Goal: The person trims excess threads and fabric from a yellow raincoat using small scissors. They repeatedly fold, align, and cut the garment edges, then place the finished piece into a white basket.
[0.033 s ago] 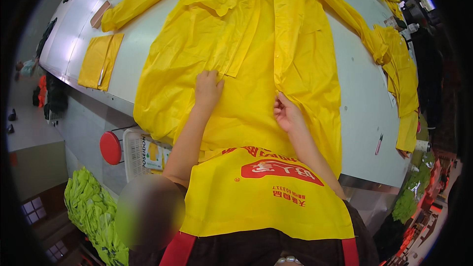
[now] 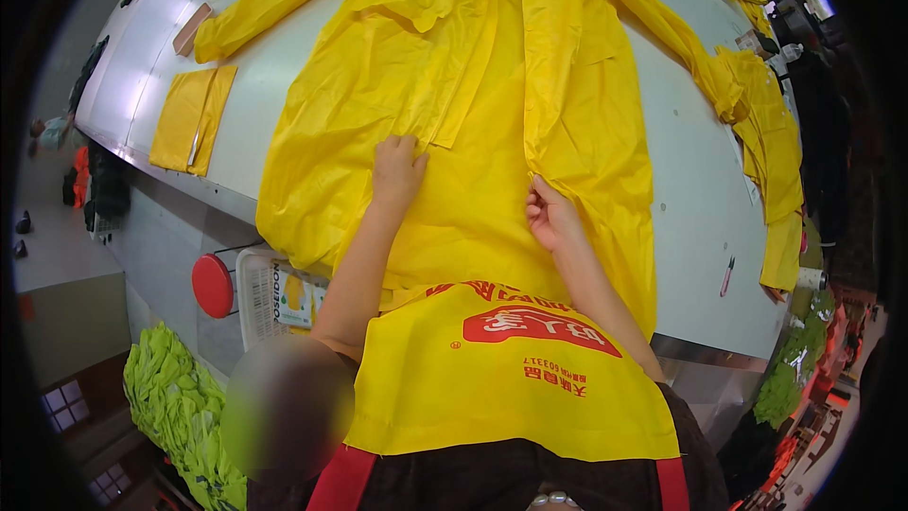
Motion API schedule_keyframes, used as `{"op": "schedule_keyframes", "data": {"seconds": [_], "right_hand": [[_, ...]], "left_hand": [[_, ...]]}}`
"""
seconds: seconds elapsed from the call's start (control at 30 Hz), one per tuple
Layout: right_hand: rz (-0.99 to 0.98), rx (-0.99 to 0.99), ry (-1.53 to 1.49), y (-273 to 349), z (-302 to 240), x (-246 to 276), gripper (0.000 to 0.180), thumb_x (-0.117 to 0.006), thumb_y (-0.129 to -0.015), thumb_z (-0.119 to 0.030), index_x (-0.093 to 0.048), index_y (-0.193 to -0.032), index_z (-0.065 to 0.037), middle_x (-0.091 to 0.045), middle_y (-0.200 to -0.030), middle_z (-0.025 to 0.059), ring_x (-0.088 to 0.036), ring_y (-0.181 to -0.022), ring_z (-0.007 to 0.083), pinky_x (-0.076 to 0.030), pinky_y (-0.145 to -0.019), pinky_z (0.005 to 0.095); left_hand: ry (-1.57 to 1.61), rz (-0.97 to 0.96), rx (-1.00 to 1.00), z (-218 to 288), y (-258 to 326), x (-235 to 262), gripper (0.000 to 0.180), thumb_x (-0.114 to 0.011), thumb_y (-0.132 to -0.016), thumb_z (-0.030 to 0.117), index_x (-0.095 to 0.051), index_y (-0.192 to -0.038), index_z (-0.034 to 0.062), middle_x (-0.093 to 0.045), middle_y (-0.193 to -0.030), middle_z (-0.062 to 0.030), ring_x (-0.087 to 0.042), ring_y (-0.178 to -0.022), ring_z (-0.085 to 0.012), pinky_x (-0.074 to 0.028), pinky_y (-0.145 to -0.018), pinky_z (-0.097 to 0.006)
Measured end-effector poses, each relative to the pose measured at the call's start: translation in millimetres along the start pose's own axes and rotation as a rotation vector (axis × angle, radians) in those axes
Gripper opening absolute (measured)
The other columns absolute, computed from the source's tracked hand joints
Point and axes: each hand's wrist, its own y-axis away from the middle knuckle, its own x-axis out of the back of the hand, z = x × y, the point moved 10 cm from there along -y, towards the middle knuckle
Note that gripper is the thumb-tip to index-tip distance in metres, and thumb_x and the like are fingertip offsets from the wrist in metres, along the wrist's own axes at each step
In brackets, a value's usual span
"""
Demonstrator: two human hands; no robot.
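Note:
A long yellow raincoat (image 2: 492, 199) lies spread on the table, its front open and its sleeves stretched out to both far sides. My left hand (image 2: 397, 170) rests on the left front panel near its lower corner, fingers bent and closed on the fabric; the fingertips are partly hidden. To the right, my right hand (image 2: 551, 215) pinches the lower end of the other front edge between thumb and fingers. Both hands are on the same coat, a short span apart.
On the pale table (image 2: 695, 218), a folded yellow packet (image 2: 192, 120) lies left and small pink snips (image 2: 727, 276) lie right. More yellow garments (image 2: 766, 142) hang over the right edge. A red stool (image 2: 213, 285), a white basket (image 2: 252, 303) and a lime-green heap (image 2: 180, 407) stand lower left.

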Motion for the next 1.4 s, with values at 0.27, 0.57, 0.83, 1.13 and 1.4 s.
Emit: {"op": "schedule_keyframes", "data": {"seconds": [0.27,0.57,0.83,1.13,1.4], "right_hand": [[-0.180,0.031,-0.160,32,-29,-64,0.009,-0.057,-0.086,-0.011,-0.058,-0.088,-0.002,-0.059,-0.076,0.0036,-0.058,-0.068,0.0116,-0.053,-0.060,0.0218],[-0.289,0.111,0.063,48,-43,-128,0.018,-0.056,-0.086,-0.010,-0.057,-0.102,-0.001,-0.059,-0.102,0.0090,-0.056,-0.095,0.0194,-0.048,-0.082,0.0300],[-0.208,0.213,0.151,38,-39,-109,0.022,-0.059,-0.084,-0.008,-0.056,-0.106,-0.004,-0.062,-0.100,0.0064,-0.061,-0.085,0.0178,-0.052,-0.073,0.0315],[-0.201,0.163,0.154,41,-38,-98,0.022,-0.057,-0.084,-0.008,-0.056,-0.106,-0.003,-0.061,-0.101,0.0077,-0.061,-0.086,0.0176,-0.053,-0.073,0.0308],[-0.234,0.157,0.201,68,-45,-103,0.019,-0.058,-0.084,-0.009,-0.058,-0.102,-0.003,-0.062,-0.097,0.0072,-0.061,-0.082,0.0159,-0.052,-0.068,0.0277]], "left_hand": [[0.016,0.322,-0.213,41,-7,49,0.003,-0.056,-0.079,0.008,-0.054,-0.080,0.0060,-0.052,-0.072,-0.0101,-0.054,-0.065,-0.0259,-0.047,-0.053,-0.034],[0.143,0.199,-0.439,138,20,73,0.008,-0.063,-0.076,0.006,-0.057,-0.082,0.0060,-0.053,-0.065,-0.0086,-0.054,-0.054,-0.0247,-0.044,-0.046,-0.032],[0.211,0.227,-0.569,164,55,65,0.025,-0.064,-0.074,0.005,-0.058,-0.098,0.0029,-0.056,-0.076,-0.0106,-0.056,-0.065,-0.0233,-0.045,-0.058,-0.029],[2.073,-0.374,0.967,100,94,-40,0.037,-0.060,-0.085,0.025,-0.051,-0.114,0.0034,-0.057,-0.105,-0.0093,-0.057,-0.085,-0.0179,-0.047,-0.072,-0.028],[1.691,-0.739,1.020,127,48,-51,0.022,-0.065,-0.080,0.026,-0.057,-0.094,0.0101,-0.060,-0.079,-0.0014,-0.054,-0.065,-0.0120,-0.041,-0.048,-0.023]]}}
